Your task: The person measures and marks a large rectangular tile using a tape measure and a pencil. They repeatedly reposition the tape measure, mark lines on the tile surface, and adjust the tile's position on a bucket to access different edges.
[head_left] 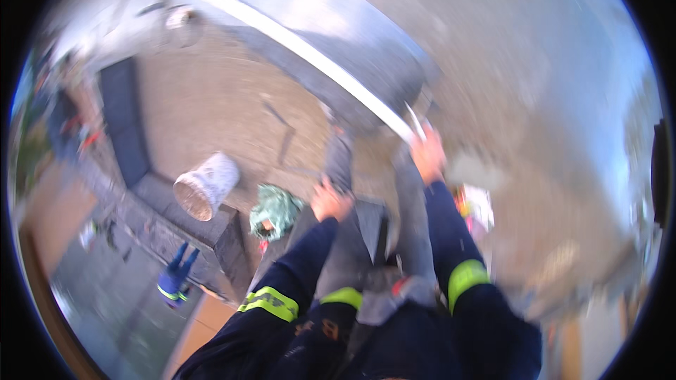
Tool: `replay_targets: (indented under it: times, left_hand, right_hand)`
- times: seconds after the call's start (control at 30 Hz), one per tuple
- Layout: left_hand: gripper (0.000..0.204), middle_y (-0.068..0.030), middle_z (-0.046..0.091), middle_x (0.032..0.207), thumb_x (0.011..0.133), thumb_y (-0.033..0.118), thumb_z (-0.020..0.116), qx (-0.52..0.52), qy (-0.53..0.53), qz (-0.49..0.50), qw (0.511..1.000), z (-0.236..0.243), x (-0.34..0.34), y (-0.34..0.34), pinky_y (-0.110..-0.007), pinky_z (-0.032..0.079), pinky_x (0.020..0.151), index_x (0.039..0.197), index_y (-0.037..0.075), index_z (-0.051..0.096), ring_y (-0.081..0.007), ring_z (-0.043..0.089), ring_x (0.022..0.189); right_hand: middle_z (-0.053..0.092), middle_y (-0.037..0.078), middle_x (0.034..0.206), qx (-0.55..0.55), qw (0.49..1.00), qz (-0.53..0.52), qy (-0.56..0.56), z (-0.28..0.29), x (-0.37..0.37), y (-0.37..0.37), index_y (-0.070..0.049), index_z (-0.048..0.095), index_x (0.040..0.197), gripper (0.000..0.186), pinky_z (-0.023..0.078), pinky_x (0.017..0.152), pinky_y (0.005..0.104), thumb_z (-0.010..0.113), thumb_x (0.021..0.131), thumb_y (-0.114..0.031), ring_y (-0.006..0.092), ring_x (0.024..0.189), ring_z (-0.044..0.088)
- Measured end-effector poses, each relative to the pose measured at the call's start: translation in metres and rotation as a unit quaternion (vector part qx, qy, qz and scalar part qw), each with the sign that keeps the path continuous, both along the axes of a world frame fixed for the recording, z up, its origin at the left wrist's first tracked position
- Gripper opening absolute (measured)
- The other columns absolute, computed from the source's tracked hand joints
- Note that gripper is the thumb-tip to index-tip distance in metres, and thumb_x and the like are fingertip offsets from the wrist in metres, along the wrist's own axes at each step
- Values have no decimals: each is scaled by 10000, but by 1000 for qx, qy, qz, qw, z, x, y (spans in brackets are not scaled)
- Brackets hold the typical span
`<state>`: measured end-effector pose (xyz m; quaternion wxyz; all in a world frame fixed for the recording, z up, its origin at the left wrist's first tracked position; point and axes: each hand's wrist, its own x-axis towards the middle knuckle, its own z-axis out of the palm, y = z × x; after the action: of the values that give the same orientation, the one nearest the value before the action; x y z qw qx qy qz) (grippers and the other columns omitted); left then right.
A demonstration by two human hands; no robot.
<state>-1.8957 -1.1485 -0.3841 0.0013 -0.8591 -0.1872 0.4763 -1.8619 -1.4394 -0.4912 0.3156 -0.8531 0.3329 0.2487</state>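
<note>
- Grey block [359,32]: the largest thing ahead of the person, its smooth face running from far left down to a rounded end near the right hand.
- Long white bar [282,35]: in front of the person, stretching away from the right hand toward the far left. Its long axis is one slanting line along the block, roughly following the block's length. The far end points to the upper left; the near end points back at the right hand. Blur hides whether bar and block touch.
- White bucket [215,179]: tipped on its side to the left, well apart from the bar, mouth turned toward the person's left.
- Green bag [274,210]: crumpled, between the bucket and the left hand.
- Hands: apart. The right hand [428,157] is much the nearer — its fingers appear clamped on the bar's near end. The left hand [331,202] rests by the left leg, off the bar; whether it holds anything I cannot tell.
- Thin pale strip [413,119]: pokes up beside the right hand, just beside the bar's end.
</note>
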Motion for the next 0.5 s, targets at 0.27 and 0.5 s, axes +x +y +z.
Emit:
replay_targets:
  times: [0.27, 0.5]
  left_hand:
    - [1077, -255, 504, 1501, 845, 583, 789, 5, 22, 7, 1000, 3, 20, -4, -505, 565, 1028, 1681, 73, 340, -459, 663, 1237]
    - [949, -274, 515, 1478, 876, 649, 722, 50, -5, 125, 991, -33, 58, 13, -537, 499, 1094, 1560, 35, 487, -467, 588, 1338]
  right_hand:
    - [705, 292, 1280, 81, 996, 37, 7, -24, 19, 3, -36, 700, 1304, 485, 532, 1007, 528, 569, 1077, -445, 461, 1196, 671]
    - [763, 252, 1174, 85, 996, -39, 10, -19, 15, 4, -26, 729, 1252, 607, 544, 984, 488, 787, 924, -535, 431, 1123, 722]
